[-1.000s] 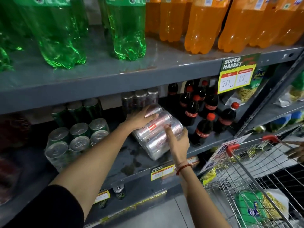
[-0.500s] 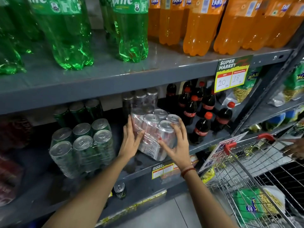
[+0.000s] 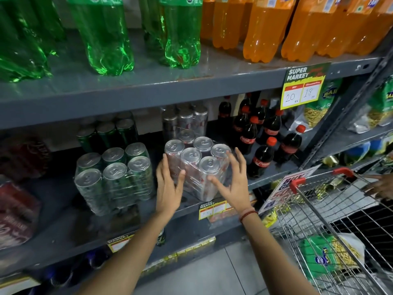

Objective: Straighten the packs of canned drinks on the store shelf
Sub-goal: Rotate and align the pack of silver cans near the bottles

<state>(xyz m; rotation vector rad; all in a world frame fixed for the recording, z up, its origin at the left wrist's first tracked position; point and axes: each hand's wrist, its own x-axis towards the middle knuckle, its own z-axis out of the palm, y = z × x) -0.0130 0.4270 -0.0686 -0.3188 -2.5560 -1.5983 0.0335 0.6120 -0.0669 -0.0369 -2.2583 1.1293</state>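
A shrink-wrapped pack of silver cans (image 3: 196, 167) stands upright on the middle grey shelf (image 3: 57, 201), close to its front edge. My left hand (image 3: 169, 188) is at the pack's left side with its fingers spread and the thumb against the wrap. On the pack's right front is my right hand (image 3: 234, 183), also spread, fingers fanned out and gripping nothing. A pack of green cans (image 3: 114, 177) stands upright to the left, slightly turned. Behind them stand another silver pack (image 3: 185, 120) and another green pack (image 3: 106, 133).
Small cola bottles (image 3: 263, 154) stand just right of the silver pack. Dark red packs (image 3: 19, 209) lie at the far left. Green bottles (image 3: 106, 39) and orange bottles (image 3: 265, 28) fill the upper shelf. A wire cart (image 3: 331, 213), with another person's hand (image 3: 380, 186) on it, is at my right.
The silver pack went from lying tilted in both hands to standing upright on the shelf. My fingers have since loosened and spread away from it.
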